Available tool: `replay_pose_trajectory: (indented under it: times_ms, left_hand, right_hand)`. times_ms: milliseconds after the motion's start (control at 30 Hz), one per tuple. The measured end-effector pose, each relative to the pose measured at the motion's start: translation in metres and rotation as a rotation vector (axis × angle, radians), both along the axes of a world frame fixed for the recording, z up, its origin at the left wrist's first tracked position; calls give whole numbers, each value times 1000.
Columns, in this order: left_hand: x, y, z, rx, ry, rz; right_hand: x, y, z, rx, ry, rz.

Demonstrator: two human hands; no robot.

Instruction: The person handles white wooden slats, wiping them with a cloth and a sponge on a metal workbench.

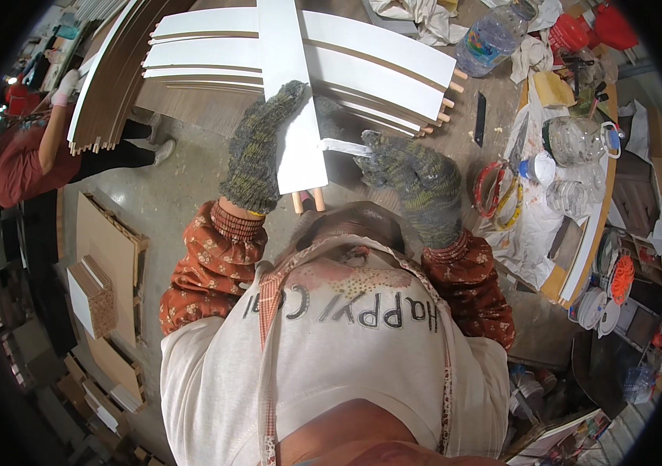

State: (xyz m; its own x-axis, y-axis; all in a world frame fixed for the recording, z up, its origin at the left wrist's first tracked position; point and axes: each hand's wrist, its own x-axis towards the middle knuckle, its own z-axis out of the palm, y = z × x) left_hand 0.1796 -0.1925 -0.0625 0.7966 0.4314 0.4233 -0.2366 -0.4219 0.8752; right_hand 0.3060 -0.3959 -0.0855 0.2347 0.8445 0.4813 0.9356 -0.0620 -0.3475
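Note:
My left hand point(257, 147), in a dark grey-green knitted glove, is closed on the left edge of a long white board point(300, 159). Two wooden dowels stick out of the board's near end, and its far part lies across a stack of other white boards point(354, 74). In the same kind of glove, my right hand point(412, 175) grips a narrow, flat, whitish scraper point(344, 147). The scraper's tip reaches the board's right edge. Its handle is hidden inside the glove.
Another stack of curved boards point(113, 78) stands at the left, near a person in a red shirt point(32, 159). On the right lie a black strip point(479, 120), tape rolls point(489, 189), a yellow sponge point(553, 89), plastic jugs point(572, 140) and a large bottle point(494, 37).

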Motion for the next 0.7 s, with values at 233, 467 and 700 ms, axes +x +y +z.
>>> replay_pose_trajectory:
  times_ms: [233, 467, 700]
  left_hand:
    - [-3, 7, -9, -132, -29, -56]
    - [-4, 5, -2, -53, 29, 5]
    - [-3, 10, 0, 144, 32, 42]
  right_hand:
    - [13, -17, -23, -31, 962, 533]
    - [28, -9, 19, -230, 754, 357]
    - [20, -12, 9, 55, 1068, 387]
